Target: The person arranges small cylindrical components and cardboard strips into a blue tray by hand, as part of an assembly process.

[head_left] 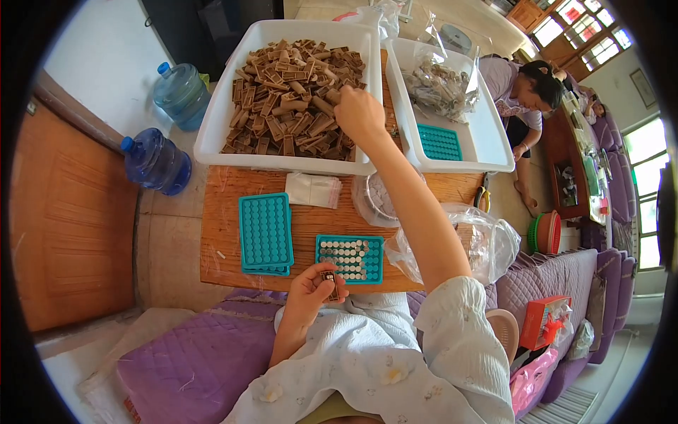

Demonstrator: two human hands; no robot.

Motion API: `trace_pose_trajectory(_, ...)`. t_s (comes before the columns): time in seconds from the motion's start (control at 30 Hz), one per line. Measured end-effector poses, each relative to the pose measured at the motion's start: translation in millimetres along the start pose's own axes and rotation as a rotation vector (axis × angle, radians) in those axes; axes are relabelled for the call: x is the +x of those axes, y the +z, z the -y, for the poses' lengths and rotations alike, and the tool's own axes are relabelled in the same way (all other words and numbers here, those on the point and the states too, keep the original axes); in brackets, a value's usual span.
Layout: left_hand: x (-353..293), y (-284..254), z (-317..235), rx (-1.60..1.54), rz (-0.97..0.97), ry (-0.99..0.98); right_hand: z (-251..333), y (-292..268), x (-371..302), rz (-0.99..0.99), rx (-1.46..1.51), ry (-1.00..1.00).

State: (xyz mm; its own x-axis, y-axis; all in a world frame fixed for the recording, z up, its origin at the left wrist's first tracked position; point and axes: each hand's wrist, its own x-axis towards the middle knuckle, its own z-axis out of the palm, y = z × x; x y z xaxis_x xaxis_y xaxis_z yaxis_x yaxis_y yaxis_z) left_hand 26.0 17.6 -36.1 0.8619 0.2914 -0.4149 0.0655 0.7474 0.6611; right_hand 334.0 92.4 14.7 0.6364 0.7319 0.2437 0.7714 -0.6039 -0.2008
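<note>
My left hand (306, 295), near the table's front edge, has its fingers closed round a small brown plastic case (330, 285). Just beyond it lies a teal tray (376, 264) with round pockets, many filled with white discs (342, 252). My right arm reaches across the table into a large white bin (288, 164). There my right hand (359, 116) is bent down at the right side of a heap of brown plastic casings (289, 99). Its fingertips touch the heap, and what they pinch is too hidden to make out.
Stacked teal trays (265, 230) lie left, near clear packets (313, 190). A bowl (380, 196) of pale pieces, plastic bag (494, 244) and pliers (482, 194) lie right. A second white bin (484, 152) holds bagged parts. Water bottles (159, 162) stand left; a person (519, 92) sits right.
</note>
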Motion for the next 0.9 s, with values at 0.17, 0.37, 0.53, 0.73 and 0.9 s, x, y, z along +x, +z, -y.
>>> trace_pose_trajectory(0.17,2.3,-3.8,7.4,-0.114,0.051,0.074,-18.5,-27.9,-21.6,-0.144,0.294,0.045)
trace_pose_trajectory(0.37,2.7,7.7,4.6,-0.139,-0.076,0.062,-23.7,-66.9,-104.5,0.158,0.569,0.139)
trace_pose_trajectory(0.53,1.0,13.2,5.3,-0.122,-0.060,0.141,-19.2,-52.5,-192.6,0.135,1.034,0.285)
trace_pose_trajectory(0.73,-9.1,30.7,-0.5,-0.118,-0.063,0.217,29.1,-56.5,-280.7,0.124,1.316,0.323)
trace_pose_trajectory(0.9,-14.8,36.6,4.6,-0.095,-0.046,0.328,52.8,-55.9,-302.9,0.007,1.354,0.462)
